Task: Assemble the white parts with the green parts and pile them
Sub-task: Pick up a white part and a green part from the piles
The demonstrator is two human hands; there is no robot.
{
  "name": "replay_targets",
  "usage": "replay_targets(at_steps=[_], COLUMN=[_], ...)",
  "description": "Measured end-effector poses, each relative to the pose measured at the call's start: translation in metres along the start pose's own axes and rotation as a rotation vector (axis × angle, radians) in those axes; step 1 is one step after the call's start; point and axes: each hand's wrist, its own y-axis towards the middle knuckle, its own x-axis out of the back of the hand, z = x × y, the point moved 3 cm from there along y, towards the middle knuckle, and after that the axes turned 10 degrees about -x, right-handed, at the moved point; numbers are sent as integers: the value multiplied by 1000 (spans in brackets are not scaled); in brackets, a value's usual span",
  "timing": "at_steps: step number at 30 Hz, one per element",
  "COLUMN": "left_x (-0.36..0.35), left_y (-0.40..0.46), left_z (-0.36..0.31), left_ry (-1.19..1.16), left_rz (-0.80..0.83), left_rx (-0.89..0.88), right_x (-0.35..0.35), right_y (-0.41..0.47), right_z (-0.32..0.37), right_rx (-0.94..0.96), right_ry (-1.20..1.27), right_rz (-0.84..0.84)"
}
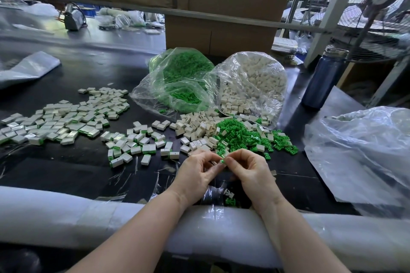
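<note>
Glossy clear plastic bags (250,77), matt black tabletop (93,168) (foam-padded edge)

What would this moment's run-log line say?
step: joining | left hand: pinches part | right hand: pinches green part | finished pieces: piled left

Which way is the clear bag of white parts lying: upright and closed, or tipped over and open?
Tipped over and open. The clear bag of white parts lies on its side, its mouth facing the person, and white parts spill onto the black table.
</note>
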Motion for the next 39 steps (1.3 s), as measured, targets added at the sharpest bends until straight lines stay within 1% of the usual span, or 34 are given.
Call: replay_targets(at_steps=[3,7,9,11,13,17,19,22,25,27,29,31,33,35,39], left_x=[6,19,26,31,33,31,29,27,25,22,16,11,7,5,5], left_y=[-1,-3,-4,-4,-3,-4,-4,-3,-5,-5,-5,-5,-4,-4,-4], left_z=[4,13,17,21,23,24,24,21,17,13,11,11,12,12,8], left_ry=[9,-20,44,95,117,223,273,360,476,511,541,593,636,641,526], left_rz=[-108,-394,-506,-564,-585,-515,-455,-383,-362,-335,-234,-126,-55,-19,11], left_rx=[42,173,202,231,243,282,303,314,247,176,140,137,147,145,72], right_x=[4,11,13,16,20,25,25,22,20,18,15,12,10,9,8], right_y=[0,0,2,4,5,7,8,8,9,8,9,9,9,9,10], right_z=[1,-1,-3,-5,-8,-11,-12,-12,-13,-12,-10,-9,-8,-7,-6], right_rx=[-10,-49,-44,-52,-61,-87,-99,-123,-116,-99,-83,-82,-92,-102,-111], right_ry=[-2,11,-32,-66,-98,-177,-227,-320,-425,-472,-506,-561,-641,-697,-720], right_rz=[-81,-186,-231,-277,-340,-436,-443,-407,-379,-375,-378,-383,-387,-391,-386])
